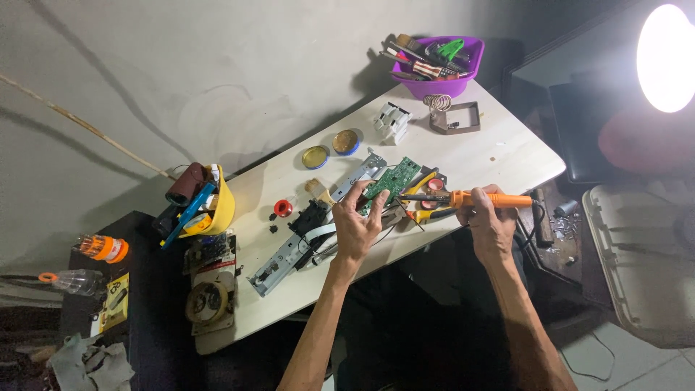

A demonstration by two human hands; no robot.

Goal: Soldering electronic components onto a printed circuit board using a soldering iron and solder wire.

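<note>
My left hand (pixel 357 224) grips the near end of a green circuit board (pixel 395 178) and holds it above the pale wooden table (pixel 499 156). My right hand (pixel 489 217) is closed around an orange-handled soldering iron (pixel 463 198), whose metal tip points left toward the board. Under the board lie a long grey metal chassis (pixel 289 253), a black part (pixel 310 217) and yellow-handled pliers (pixel 423 211).
A purple bowl of tools (pixel 437 61) stands at the far edge, beside a soldering-iron stand with a coil (pixel 452 116), a white block (pixel 392 121) and two round tins (pixel 331 149). A yellow bowl (pixel 210 206) sits at the left end. A bright lamp (pixel 666 58) glares at right.
</note>
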